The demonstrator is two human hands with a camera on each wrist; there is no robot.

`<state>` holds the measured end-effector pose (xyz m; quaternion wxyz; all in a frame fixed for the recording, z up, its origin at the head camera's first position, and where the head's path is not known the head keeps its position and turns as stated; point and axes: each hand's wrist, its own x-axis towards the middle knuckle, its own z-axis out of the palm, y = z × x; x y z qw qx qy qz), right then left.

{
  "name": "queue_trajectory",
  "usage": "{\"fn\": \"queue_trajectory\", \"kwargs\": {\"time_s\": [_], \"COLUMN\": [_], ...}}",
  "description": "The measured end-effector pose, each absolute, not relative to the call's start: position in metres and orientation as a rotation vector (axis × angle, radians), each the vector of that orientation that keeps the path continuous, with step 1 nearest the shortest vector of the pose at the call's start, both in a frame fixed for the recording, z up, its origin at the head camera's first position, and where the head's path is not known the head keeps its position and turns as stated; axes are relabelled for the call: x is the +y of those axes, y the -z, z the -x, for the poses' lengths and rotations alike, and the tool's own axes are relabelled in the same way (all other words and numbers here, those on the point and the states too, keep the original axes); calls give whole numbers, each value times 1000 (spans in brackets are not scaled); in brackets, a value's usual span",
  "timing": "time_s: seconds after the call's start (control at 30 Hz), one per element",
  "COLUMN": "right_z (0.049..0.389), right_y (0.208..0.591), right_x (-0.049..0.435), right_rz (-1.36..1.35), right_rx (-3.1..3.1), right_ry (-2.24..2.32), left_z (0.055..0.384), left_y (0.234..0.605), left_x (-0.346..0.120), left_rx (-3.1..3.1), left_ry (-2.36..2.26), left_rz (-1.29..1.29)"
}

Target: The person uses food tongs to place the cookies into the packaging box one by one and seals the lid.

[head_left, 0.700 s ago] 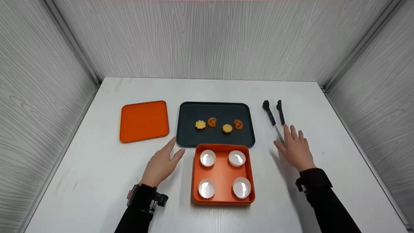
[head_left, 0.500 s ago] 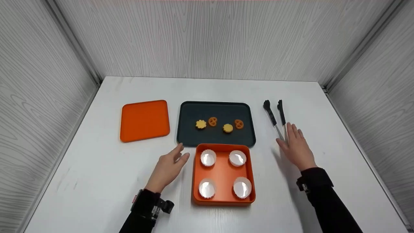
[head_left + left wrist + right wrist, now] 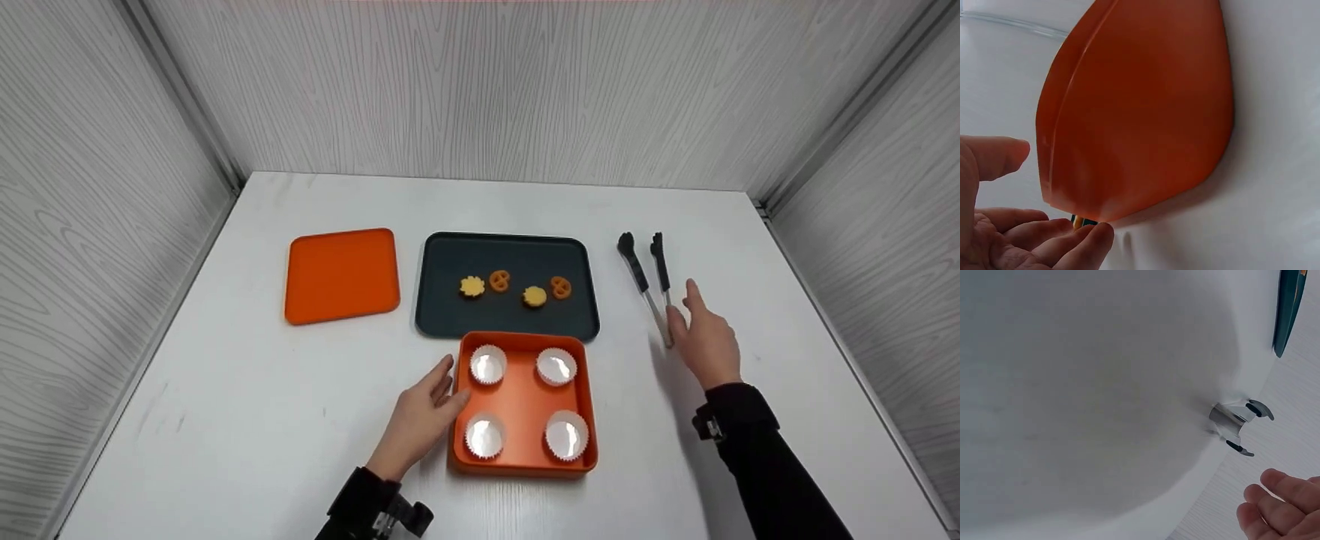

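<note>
An orange box [image 3: 521, 391] sits near the table's front and holds several white paper cups [image 3: 487, 365]. My left hand [image 3: 448, 384] is open at the box's left wall, its fingertips [image 3: 1092, 233] right by the box [image 3: 1140, 112] corner. Behind the box, a dark tray [image 3: 450, 311] carries two flower cookies [image 3: 472, 286] and two pretzel cookies [image 3: 499, 280]. Black-tipped tongs [image 3: 645, 281] lie right of the tray. My right hand [image 3: 682, 304] is open beside the handle end of the tongs [image 3: 1235, 423]; its fingers [image 3: 1275, 500] are a short way off the metal.
An orange lid [image 3: 341, 275] lies flat left of the tray. Grey panelled walls [image 3: 480, 90] close in the white table [image 3: 225, 405] on the left, back and right. The tray's edge [image 3: 1289, 304] shows in the right wrist view.
My left hand slid right and toward me, from the tray's front left corner to the box's left wall. My right hand turned onto its edge beside the tongs' handle.
</note>
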<state>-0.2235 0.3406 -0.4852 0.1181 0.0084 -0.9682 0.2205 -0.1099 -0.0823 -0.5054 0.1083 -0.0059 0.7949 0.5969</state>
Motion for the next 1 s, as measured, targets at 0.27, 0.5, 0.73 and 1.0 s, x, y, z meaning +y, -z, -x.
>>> {"fn": "queue_trajectory", "kwargs": {"time_s": [0.27,0.5,0.73,1.0], "right_z": [230,239,248,263], "right_y": [487,490,494,499], "right_x": [343,343,344,336], "right_rz": [-33,-56,0,47], "right_rx": [-2633,-2677,-2887,-3029], "right_ry": [-515,-512,-565,-611], "left_z": [99,95,95,95], "left_y": [521,522,524,524], "left_x": [-72,-65,-62,-62], "left_rx": [2507,2607,2620,2582], "left_ry": [-1667,-1619,-1637,-1636], "left_rz": [-109,-116,-106,-68]}}
